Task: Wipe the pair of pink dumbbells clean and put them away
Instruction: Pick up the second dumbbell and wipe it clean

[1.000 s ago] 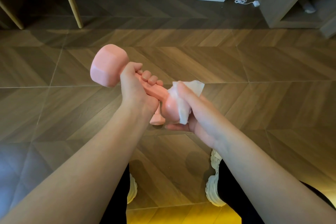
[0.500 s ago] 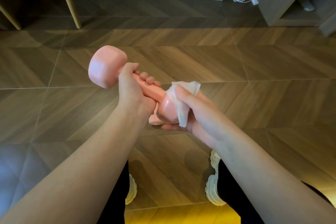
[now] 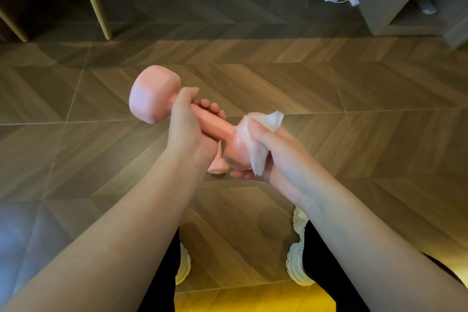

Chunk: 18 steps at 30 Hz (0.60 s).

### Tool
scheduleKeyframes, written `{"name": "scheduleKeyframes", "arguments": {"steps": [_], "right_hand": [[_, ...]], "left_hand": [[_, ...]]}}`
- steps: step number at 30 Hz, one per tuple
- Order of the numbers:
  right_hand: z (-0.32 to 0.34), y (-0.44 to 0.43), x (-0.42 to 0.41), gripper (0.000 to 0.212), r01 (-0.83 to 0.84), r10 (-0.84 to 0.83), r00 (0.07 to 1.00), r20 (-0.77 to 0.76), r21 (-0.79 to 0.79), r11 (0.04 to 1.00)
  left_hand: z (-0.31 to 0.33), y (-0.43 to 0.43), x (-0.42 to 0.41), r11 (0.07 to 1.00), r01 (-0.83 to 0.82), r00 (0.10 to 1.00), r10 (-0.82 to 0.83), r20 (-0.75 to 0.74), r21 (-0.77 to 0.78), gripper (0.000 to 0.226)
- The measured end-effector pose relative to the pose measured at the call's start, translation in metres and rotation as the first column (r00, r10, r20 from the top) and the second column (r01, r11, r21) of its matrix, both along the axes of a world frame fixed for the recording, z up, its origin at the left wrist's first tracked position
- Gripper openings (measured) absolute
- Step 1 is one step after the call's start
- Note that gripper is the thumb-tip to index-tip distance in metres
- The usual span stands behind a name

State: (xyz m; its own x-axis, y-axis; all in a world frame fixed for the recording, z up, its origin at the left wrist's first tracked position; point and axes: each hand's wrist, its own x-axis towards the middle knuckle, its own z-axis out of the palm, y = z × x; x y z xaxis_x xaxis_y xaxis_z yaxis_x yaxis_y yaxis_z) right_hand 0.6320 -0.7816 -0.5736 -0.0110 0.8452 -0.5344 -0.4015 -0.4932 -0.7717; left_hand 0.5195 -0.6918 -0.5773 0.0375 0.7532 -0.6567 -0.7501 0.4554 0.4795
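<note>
While my left hand (image 3: pixel 184 121) grips the handle of the pink dumbbell (image 3: pixel 154 94), fingers curled round it, my right hand (image 3: pixel 274 159) wraps a white wipe (image 3: pixel 255 157) around its near head, thumb pressing on top. I hold the dumbbell in the air above the wooden floor (image 3: pixel 329 83), its far head pointing away to the left. I judge the wiping is about halfway. The near head is being rubbed, but I cannot say the far head is clean. A small pink piece (image 3: pixel 217 165) shows below my hands; whether it is the second dumbbell I cannot tell. Putting both away is not yet done.
</note>
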Motion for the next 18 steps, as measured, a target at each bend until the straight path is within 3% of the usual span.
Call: {"name": "scheduleKeyframes", "arguments": {"steps": [3, 7, 12, 18], "right_hand": [[-0.002, -0.001, 0.008, 0.04, -0.066, 0.071, 0.995, -0.068, 0.077, 0.995], [-0.005, -0.001, 0.0, 0.055, -0.034, 0.027, 0.995, 0.096, 0.065, 0.997], [-0.003, 0.002, -0.013, 0.024, 0.059, -0.067, 0.976, 0.208, 0.045, 0.997], [-0.002, -0.003, 0.007, 0.035, -0.073, 0.075, 0.997, -0.015, 0.077, 0.994]], "left_hand": [[0.0, 0.002, -0.002, 0.999, -0.025, 1.0, 0.025, 0.0, -0.02, 0.027], [-0.002, 0.002, -0.004, 1.0, -0.024, 1.0, 0.025, 0.017, -0.02, 0.029], [-0.003, -0.001, 0.001, 0.999, 0.027, 1.0, -0.027, -0.009, -0.022, 0.028], [-0.001, 0.002, -0.002, 0.999, 0.037, 0.999, -0.036, 0.013, -0.026, 0.027]]}}
